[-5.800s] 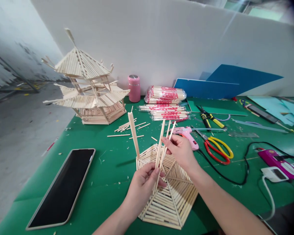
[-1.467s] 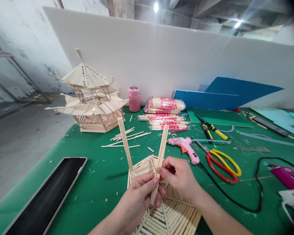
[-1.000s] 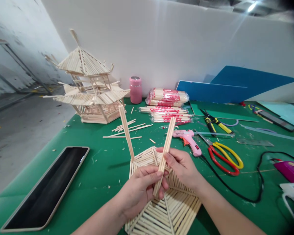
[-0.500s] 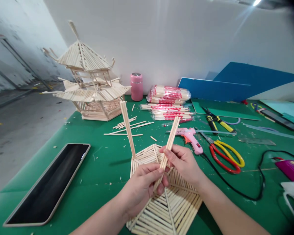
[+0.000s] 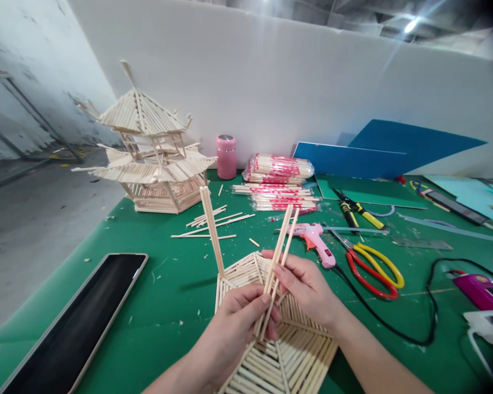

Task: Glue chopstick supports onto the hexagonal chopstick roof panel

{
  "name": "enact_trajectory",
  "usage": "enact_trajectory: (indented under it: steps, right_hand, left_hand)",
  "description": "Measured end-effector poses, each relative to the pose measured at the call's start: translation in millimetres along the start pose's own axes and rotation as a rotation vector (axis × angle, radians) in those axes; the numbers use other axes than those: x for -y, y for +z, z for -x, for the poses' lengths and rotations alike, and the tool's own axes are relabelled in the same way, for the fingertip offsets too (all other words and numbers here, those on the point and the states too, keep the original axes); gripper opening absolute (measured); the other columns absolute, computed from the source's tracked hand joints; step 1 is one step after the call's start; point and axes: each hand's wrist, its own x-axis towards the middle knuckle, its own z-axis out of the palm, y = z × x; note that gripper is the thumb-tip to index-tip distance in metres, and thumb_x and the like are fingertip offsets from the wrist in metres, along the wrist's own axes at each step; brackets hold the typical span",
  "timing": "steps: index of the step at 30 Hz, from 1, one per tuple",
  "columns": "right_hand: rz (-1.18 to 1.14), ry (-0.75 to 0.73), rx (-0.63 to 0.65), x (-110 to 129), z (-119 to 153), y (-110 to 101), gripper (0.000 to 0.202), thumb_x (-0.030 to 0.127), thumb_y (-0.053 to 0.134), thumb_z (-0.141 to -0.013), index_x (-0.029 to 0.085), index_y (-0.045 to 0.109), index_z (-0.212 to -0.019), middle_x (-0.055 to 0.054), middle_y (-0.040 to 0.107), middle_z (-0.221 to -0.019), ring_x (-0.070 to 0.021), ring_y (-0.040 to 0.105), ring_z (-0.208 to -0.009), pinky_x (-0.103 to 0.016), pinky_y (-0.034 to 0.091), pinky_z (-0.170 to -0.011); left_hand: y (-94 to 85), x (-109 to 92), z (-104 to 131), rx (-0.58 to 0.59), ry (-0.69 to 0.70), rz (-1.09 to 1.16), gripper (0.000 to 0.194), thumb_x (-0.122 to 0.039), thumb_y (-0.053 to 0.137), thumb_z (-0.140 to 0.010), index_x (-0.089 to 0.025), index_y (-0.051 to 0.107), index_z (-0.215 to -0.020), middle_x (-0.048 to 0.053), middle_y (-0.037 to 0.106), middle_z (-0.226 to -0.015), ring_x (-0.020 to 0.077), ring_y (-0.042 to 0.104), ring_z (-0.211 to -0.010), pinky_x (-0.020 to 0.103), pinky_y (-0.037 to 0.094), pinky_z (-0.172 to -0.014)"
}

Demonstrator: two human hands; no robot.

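My left hand (image 5: pixel 241 313) clamps wooden sticks (image 5: pixel 276 257) low, right hand (image 5: pixel 306 285) pinches them higher; tops splayed. Polygonal stick panel (image 5: pixel 299 354) below, stick bundle (image 5: pixel 212 232) standing at its corner.

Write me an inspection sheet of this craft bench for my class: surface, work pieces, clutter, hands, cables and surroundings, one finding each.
Surface: green tabletop, dotted with pale scraps.
Work pieces: wooden sticks in hand above a polygonal stick panel; an upright stick bundle stands at its far left corner.
Clutter: loose sticks, plastic-wrapped stick packs, smartphone, pink glue gun, red-and-yellow-handled scissors, black-and-yellow pliers.
Hands: left hand grips the sticks low, right hand higher up.
Cables: black cable loops from the glue gun; white cable at the right edge.
Surroundings: stick pagoda model, pink flask, blue boards, white partition behind.
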Motion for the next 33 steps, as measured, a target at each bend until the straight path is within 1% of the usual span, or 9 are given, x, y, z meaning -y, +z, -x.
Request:
enact_trajectory:
  steps: [5, 8, 10, 14, 19, 22, 26, 29, 33]
  right_hand:
    - [-0.004, 0.007, 0.018, 0, 0, -2, 0.032, 0.033, 0.042, -0.085, 0.016, 0.053, -0.11, 0.0, 0.053, -0.066, -0.0099, 0.049, -0.057, -0.023, 0.041, -0.053]
    - [-0.09, 0.04, 0.052, 2, -1, -3, 0.03, 0.033, 0.044, -0.084, 0.016, 0.051, -0.108, 0.0, 0.055, -0.07, -0.0096, 0.051, -0.059, -0.023, 0.044, -0.054]
    - [-0.138, 0.053, 0.055, 1, -2, -2, 0.025, 0.033, 0.046, -0.083, 0.017, 0.052, -0.1, 0.001, 0.053, -0.068, -0.009, 0.051, -0.057, -0.021, 0.044, -0.052]
    - [-0.099, 0.035, 0.013, -2, -3, -1, 0.017, 0.034, 0.047, -0.082, 0.017, 0.052, -0.081, 0.004, 0.047, -0.059, -0.0083, 0.048, -0.051, -0.02, 0.042, -0.047]
    - [-0.011, 0.015, -0.073, -5, -4, 0, 0.018, 0.032, 0.046, -0.083, 0.017, 0.051, -0.074, 0.004, 0.046, -0.057, -0.0077, 0.045, -0.05, -0.02, 0.036, -0.046]
    - [-0.045, 0.043, -0.118, -7, -4, -2, 0.018, 0.031, 0.047, -0.082, 0.017, 0.051, -0.073, 0.005, 0.043, -0.054, -0.0069, 0.041, -0.047, -0.019, 0.031, -0.043]
    - [-0.135, 0.093, -0.196, -11, -6, -5, 0.016, 0.033, 0.05, -0.081, 0.017, 0.052, -0.076, 0.008, 0.038, -0.048, -0.0054, 0.034, -0.042, -0.018, 0.025, -0.039]
    - [-0.196, 0.113, -0.208, -13, -7, -6, 0.016, 0.032, 0.051, -0.08, 0.017, 0.052, -0.075, 0.008, 0.038, -0.047, -0.0048, 0.032, -0.042, -0.018, 0.023, -0.039]
    - [-0.248, 0.124, -0.217, -11, -7, -5, 0.015, 0.032, 0.052, -0.08, 0.017, 0.052, -0.074, 0.008, 0.039, -0.047, -0.0047, 0.032, -0.043, -0.018, 0.023, -0.039]
  left_hand:
    - [-2.2, -2, 0, 0.015, -0.018, -0.015, 0.014, -0.02, 0.052, -0.078, -0.01, 0.059, -0.072, 0.006, 0.061, -0.065, 0.0086, 0.051, -0.049, 0.02, 0.036, -0.051]
    - [-2.2, -2, -1, 0.001, -0.03, -0.009, 0.013, -0.019, 0.052, -0.077, -0.01, 0.059, -0.071, 0.004, 0.059, -0.061, 0.0075, 0.049, -0.048, 0.019, 0.033, -0.049]
    - [-1.9, -2, -1, 0.008, -0.032, -0.006, 0.014, -0.019, 0.051, -0.077, -0.01, 0.059, -0.071, 0.004, 0.058, -0.06, 0.007, 0.047, -0.048, 0.019, 0.031, -0.048]
    - [-1.1, -2, -1, 0.038, -0.042, -0.019, 0.015, -0.019, 0.05, -0.078, -0.01, 0.06, -0.073, 0.003, 0.057, -0.061, 0.0063, 0.044, -0.049, 0.018, 0.029, -0.049]
    - [-0.2, -5, 0, 0.039, -0.031, -0.033, 0.017, -0.02, 0.05, -0.078, -0.009, 0.061, -0.07, 0.003, 0.057, -0.064, 0.0066, 0.045, -0.052, 0.019, 0.032, -0.052]
    - [-1.3, -5, -1, 0.086, -0.044, -0.039, 0.023, -0.026, 0.049, -0.08, -0.009, 0.06, -0.069, 0.004, 0.057, -0.065, 0.0068, 0.046, -0.048, 0.02, 0.034, -0.049]
    - [-5.6, -2, -4, 0.114, -0.108, 0.001, 0.02, -0.027, 0.048, -0.081, -0.011, 0.059, -0.083, 0.003, 0.056, -0.061, 0.0079, 0.047, -0.044, 0.021, 0.036, -0.046]
    - [-8.5, 0, -5, 0.121, -0.125, 0.03, 0.02, -0.026, 0.049, -0.081, -0.01, 0.06, -0.083, 0.002, 0.054, -0.057, 0.0059, 0.045, -0.041, 0.018, 0.031, -0.042]
    - [-9.5, 0, -5, 0.127, -0.144, 0.089, 0.019, -0.025, 0.052, -0.08, -0.009, 0.061, -0.078, -0.001, 0.051, -0.055, 0.0023, 0.038, -0.04, 0.016, 0.024, -0.042]
